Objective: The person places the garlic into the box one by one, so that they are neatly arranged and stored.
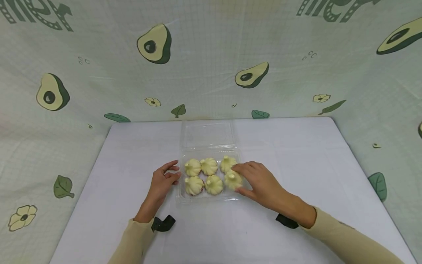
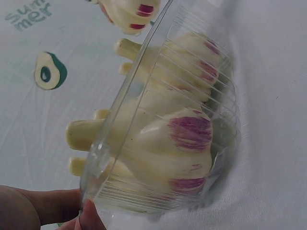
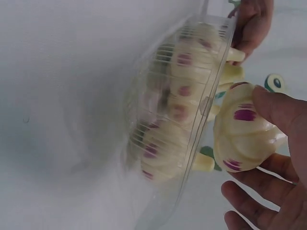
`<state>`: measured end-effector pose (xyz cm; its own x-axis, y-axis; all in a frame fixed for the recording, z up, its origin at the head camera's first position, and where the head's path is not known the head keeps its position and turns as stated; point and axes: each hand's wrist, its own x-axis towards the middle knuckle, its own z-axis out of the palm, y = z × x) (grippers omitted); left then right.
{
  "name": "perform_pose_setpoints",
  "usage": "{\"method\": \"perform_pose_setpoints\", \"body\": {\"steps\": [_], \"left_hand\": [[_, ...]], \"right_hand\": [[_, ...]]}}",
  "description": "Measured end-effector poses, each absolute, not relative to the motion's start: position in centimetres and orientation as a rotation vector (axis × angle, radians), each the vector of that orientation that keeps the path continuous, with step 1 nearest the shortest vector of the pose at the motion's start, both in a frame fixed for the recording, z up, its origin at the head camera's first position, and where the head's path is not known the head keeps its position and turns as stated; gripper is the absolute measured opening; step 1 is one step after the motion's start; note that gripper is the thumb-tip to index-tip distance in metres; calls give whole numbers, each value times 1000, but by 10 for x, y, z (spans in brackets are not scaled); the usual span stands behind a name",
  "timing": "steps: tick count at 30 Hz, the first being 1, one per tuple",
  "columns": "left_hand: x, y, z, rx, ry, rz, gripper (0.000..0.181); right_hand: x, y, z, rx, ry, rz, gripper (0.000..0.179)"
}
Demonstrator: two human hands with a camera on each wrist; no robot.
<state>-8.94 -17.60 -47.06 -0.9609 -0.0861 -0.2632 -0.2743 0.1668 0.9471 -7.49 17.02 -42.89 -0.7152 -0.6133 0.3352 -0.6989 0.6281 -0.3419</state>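
A clear plastic clamshell container (image 1: 207,200) holds several pale garlic bulbs (image 1: 214,184) with purple streaks. My right hand (image 1: 260,183) grips one more garlic bulb (image 3: 245,129) between thumb and fingers, raised at the container's right end. In the right wrist view that bulb is just above the rim, beside the stems of those inside. At the opposite end, my left hand (image 1: 163,179) pinches the container's left rim, with thumb and finger (image 2: 91,218) at the edge in the left wrist view.
The container's lid (image 1: 208,135) lies folded back, away from me. A white cloth covers the table (image 1: 296,154). Behind it hangs a pale curtain (image 1: 204,80) printed with avocados and leaves. Black straps (image 1: 163,223) are on both wrists.
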Motion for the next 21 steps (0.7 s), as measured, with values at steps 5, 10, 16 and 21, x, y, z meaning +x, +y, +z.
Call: {"method": "perform_pose_setpoints", "body": {"steps": [5, 10, 16, 21], "left_hand": [[-90, -176, -470, -367, 2270, 1912, 51], [-89, -175, -468, -365, 2268, 1908, 52], [-89, -175, -469, -370, 2278, 1904, 51], [-88, -175, -468, -367, 2271, 1907, 50]], "right_hand": [[-77, 164, -432, 1124, -2686, 596, 64], [-79, 162, -436, 1148, -2699, 508, 63], [-82, 161, -440, 1160, -2696, 426, 64], [-83, 158, -439, 1160, -2711, 430, 62]]}}
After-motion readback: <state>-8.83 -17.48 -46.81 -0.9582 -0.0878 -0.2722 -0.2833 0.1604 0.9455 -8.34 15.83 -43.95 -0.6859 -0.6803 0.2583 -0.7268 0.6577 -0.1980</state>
